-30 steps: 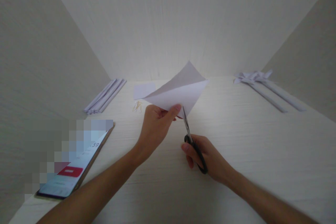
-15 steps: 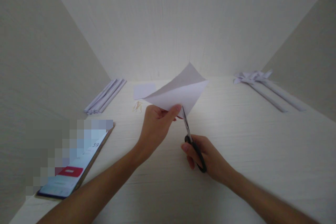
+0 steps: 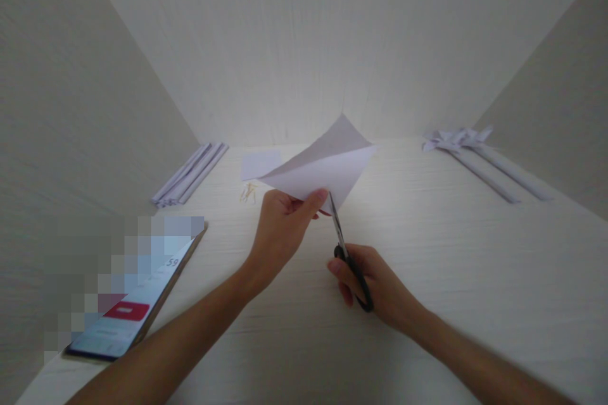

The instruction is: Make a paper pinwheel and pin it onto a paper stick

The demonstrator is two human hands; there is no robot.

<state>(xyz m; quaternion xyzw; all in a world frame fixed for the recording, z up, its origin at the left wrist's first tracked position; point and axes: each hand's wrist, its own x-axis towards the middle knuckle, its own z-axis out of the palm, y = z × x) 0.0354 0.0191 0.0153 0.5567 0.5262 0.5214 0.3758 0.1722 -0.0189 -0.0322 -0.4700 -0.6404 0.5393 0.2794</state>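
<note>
Above the table, a white sheet of paper is folded over so that it bends to a curved crease. My left hand pinches its near edge, thumb on top and the fingers mostly hidden beneath. In my right hand is a pair of scissors with black handles, fingers through the loops. The blades point up and away, and their tips lie at the paper's near edge, just right of my left thumb. Whether the blades are parted is hard to make out.
A phone with a lit screen lies at the left. Behind it are several rolled paper sticks. Some rubber bands lie near a small paper sheet. Two paper rolls with frilled ends rest at the right. Walls enclose the table.
Almost nothing differs. Both hands, the paper and the scissors hold practically the same position, with only a tiny shift of the whole view.
</note>
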